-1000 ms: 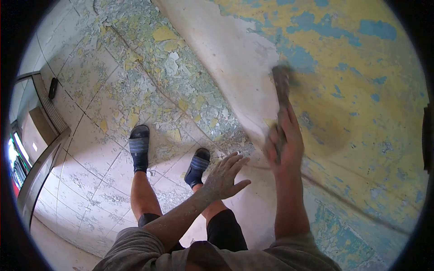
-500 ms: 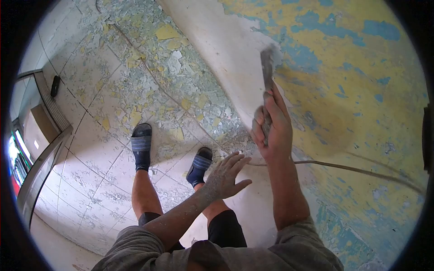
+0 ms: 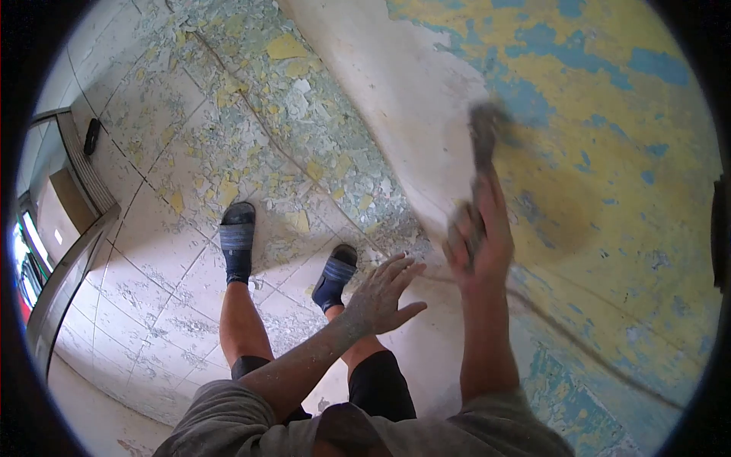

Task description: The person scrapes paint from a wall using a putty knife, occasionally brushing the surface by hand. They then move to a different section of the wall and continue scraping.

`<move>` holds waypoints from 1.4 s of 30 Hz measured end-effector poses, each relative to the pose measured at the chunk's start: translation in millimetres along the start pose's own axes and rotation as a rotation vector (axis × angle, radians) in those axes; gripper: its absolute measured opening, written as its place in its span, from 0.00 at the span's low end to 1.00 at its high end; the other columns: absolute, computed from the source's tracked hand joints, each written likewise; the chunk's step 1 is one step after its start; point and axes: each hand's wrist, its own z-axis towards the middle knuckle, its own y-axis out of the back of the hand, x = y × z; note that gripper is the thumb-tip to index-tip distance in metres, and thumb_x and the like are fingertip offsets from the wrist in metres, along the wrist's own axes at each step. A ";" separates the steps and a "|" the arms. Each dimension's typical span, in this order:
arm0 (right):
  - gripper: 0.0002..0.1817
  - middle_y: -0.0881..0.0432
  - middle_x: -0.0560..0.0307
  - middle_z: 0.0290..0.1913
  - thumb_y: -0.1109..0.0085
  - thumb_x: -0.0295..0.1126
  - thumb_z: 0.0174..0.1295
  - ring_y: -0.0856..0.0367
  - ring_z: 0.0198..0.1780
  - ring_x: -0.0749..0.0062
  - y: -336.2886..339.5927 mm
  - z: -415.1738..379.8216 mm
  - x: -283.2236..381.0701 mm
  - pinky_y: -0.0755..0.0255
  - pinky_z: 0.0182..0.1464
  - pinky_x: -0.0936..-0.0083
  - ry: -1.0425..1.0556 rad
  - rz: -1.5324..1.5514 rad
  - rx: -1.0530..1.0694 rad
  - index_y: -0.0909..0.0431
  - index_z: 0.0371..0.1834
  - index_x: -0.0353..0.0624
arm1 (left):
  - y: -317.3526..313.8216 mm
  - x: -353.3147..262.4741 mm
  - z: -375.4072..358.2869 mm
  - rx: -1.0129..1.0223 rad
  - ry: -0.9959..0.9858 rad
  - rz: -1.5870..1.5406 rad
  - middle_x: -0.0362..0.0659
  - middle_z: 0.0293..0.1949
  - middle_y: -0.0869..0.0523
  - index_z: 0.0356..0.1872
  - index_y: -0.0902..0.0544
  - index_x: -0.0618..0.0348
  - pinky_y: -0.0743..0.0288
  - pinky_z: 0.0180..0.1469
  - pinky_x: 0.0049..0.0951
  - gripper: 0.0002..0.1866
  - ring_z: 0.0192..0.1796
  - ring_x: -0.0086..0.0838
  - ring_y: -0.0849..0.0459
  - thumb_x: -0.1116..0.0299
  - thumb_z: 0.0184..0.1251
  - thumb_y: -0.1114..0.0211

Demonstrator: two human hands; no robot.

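My right hand (image 3: 484, 240) is wrapped around the handle of a scraper (image 3: 483, 141), blurred by motion. The scraper's head lies over the border between bare white plaster (image 3: 434, 114) and flaking yellow and blue paint (image 3: 594, 152) on the wall. Dusty with pale powder, my left hand (image 3: 381, 297) hovers in front of my body, fingers apart and holding nothing. Below it is my sandalled foot (image 3: 335, 274).
Paint flakes (image 3: 304, 129) litter the tiled floor (image 3: 160, 251) along the wall's base. A thin cable (image 3: 282, 148) runs through them, then past my right wrist across the wall. A small black object (image 3: 92, 137) lies at left, near a framed door or window (image 3: 76, 266).
My right hand and the scraper have shifted to the right along the wall, and the scraper is more blurred. The cable's right part hangs lower. My left hand has stayed nearly still.
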 end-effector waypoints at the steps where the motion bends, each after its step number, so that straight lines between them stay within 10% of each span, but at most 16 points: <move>1: 0.24 0.28 0.63 0.24 0.54 0.38 0.77 0.42 0.09 0.81 -4.1 19.6 2.1 0.46 0.09 0.85 -0.050 -0.054 -0.002 0.40 0.74 0.53 | -1.1 -2.1 0.8 0.004 -0.009 -0.010 0.55 0.69 0.30 0.72 0.34 0.53 0.41 0.74 0.52 0.38 0.76 0.50 0.38 0.48 0.66 0.32; 10: 0.20 0.29 0.61 0.24 0.53 0.39 0.77 0.41 0.09 0.80 -8.3 -4.1 1.5 0.46 0.08 0.81 -0.063 -0.068 -0.017 0.37 0.70 0.57 | -1.3 -1.6 1.3 -0.004 -0.011 -0.030 0.55 0.69 0.30 0.72 0.34 0.53 0.41 0.75 0.52 0.38 0.76 0.51 0.38 0.49 0.66 0.32; 12: 0.29 0.32 0.61 0.23 0.59 0.35 0.79 0.43 0.10 0.82 -12.9 -8.5 -4.4 0.45 0.10 0.85 -0.062 -0.115 -0.007 0.51 0.81 0.47 | -5.6 -4.6 -1.8 0.007 0.003 -0.027 0.54 0.69 0.31 0.72 0.34 0.53 0.41 0.74 0.52 0.38 0.76 0.51 0.38 0.49 0.66 0.32; 42: 0.21 0.27 0.62 0.23 0.51 0.38 0.76 0.41 0.09 0.82 -40.0 42.2 15.3 0.47 0.10 0.85 -0.081 -0.103 0.087 0.33 0.70 0.51 | 10.9 -0.9 6.2 0.008 -0.012 -0.023 0.54 0.71 0.33 0.73 0.35 0.52 0.42 0.75 0.53 0.39 0.77 0.50 0.40 0.48 0.66 0.33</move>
